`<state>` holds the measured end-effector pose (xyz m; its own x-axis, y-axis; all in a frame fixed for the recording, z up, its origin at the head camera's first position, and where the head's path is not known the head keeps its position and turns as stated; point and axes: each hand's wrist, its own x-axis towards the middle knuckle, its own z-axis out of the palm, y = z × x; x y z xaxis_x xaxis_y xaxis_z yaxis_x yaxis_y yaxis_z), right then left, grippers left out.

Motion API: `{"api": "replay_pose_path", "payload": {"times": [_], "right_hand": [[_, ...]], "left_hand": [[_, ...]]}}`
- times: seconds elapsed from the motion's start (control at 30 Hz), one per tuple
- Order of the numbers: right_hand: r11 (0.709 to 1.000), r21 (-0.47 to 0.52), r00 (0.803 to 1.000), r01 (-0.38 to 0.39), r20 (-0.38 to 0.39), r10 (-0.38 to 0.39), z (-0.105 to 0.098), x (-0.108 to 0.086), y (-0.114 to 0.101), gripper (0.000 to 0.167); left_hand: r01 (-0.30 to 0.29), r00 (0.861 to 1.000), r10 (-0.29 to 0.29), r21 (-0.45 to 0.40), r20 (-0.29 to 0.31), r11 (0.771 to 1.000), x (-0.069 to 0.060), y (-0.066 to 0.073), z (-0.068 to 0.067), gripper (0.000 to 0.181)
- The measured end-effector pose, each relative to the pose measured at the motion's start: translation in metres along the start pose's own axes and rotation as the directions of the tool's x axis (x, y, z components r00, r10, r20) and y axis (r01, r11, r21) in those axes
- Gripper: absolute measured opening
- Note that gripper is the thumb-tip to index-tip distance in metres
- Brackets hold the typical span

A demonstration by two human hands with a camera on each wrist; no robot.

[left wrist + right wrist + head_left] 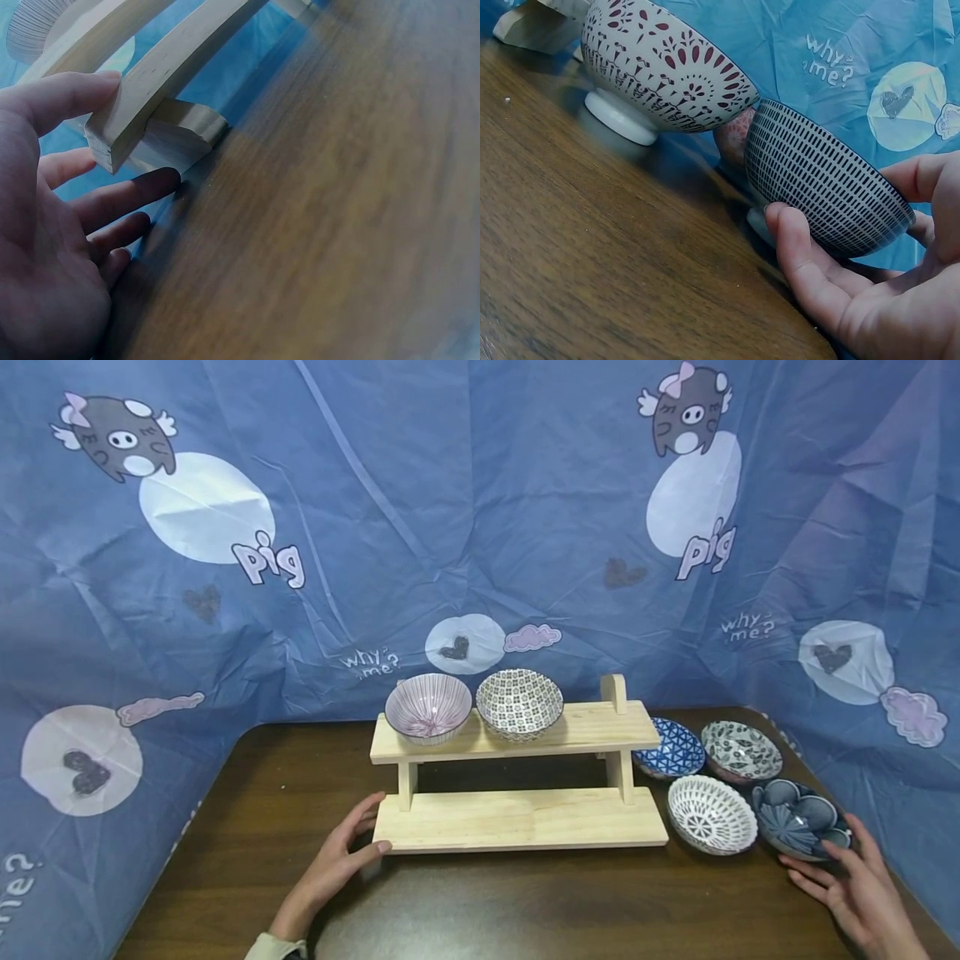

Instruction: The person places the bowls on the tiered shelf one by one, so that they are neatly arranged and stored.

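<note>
A two-tier wooden rack (517,818) stands mid-table; my left hand (337,860) touches the left end of its lower shelf, thumb on top, the other fingers beside and below the board (176,64) in the left wrist view. At the far right my right hand (862,885) grips the dark blue bowl (798,818), thumb at its rim; the right wrist view shows fingers of the hand (877,292) under the bowl's dashed outer side (817,180). A white patterned bowl (712,815) is just left of it, red-patterned outside (667,67).
On the upper shelf sit a purple-striped bowl (428,708) and a checked bowl (519,705). Right of the rack are a blue-and-white bowl (672,749) and a leaf-patterned bowl (741,752). A blue printed cloth (480,510) hangs behind and beside the brown table (525,910).
</note>
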<state>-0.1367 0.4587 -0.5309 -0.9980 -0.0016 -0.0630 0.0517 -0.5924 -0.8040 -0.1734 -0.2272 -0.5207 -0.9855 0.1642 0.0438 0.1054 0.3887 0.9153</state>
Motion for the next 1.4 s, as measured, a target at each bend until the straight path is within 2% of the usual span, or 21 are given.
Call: {"api": "replay_pose_path", "payload": {"times": [0.23,0.37,0.53,0.63,0.77,1.0,1.17,1.4], "right_hand": [[1.0,-0.01,0.999,0.0,-0.043,-0.001,0.002,0.0,-0.001,0.077],[1.0,-0.012,0.997,-0.009,-0.081,0.008,0.003,0.0,-0.001,0.079],[0.999,0.032,0.996,0.002,-0.088,0.001,0.002,-0.001,-0.001,0.074],[0.998,0.054,0.997,0.012,-0.081,-0.008,0.001,-0.001,-0.001,0.076],[0.999,0.05,0.997,0.021,-0.07,-0.018,0.0,-0.002,-0.002,0.078],[0.993,0.11,0.999,0.046,0.01,-0.047,0.0,-0.007,-0.005,0.067],[0.993,0.109,0.999,0.051,-0.003,-0.051,0.004,-0.008,-0.009,0.065],[0.969,0.234,0.993,0.077,0.072,-0.096,0.008,-0.01,-0.012,0.058]], "left_hand": [[-0.002,1.0,0.002,-0.006,0.002,1.0,0.001,0.001,0.0,0.07],[-0.036,0.999,0.036,0.007,0.001,0.999,0.001,-0.001,0.0,0.07],[-0.045,0.999,0.045,-0.009,0.008,0.999,0.001,-0.003,0.0,0.071],[-0.028,1.0,0.028,-0.024,0.004,0.999,0.001,-0.003,0.0,0.071],[-0.035,0.999,0.035,-0.021,0.008,0.999,0.0,-0.002,0.001,0.07],[-0.034,0.999,0.034,-0.038,0.005,0.999,0.0,0.001,0.0,0.069],[-0.027,1.0,0.027,-0.045,0.008,0.999,0.0,0.001,0.0,0.069],[-0.013,1.0,0.013,-0.033,0.005,0.999,0.0,0.002,0.0,0.07]]}}
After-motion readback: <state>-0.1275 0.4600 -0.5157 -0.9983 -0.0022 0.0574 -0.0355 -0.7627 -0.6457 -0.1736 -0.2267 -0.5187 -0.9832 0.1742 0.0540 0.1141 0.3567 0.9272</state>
